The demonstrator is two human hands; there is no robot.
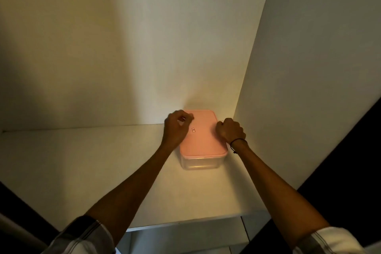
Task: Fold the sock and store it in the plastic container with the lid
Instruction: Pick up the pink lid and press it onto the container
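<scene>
A clear plastic container (201, 163) with a pink lid (203, 140) stands on a white shelf (82, 161), pushed into the back right corner. The lid lies flat on top of it. My left hand (175, 130) rests at the lid's far left edge with the fingers curled. At the lid's right edge sits my right hand (231, 131), closed like a fist, with a dark band on the wrist. No sock shows anywhere; the container's inside is too dim to read.
A white back wall (144, 47) and a white side panel (309, 88) close the shelf at the rear and right. The shelf's front edge (185, 223) runs below my forearms. Dark space lies at both lower corners.
</scene>
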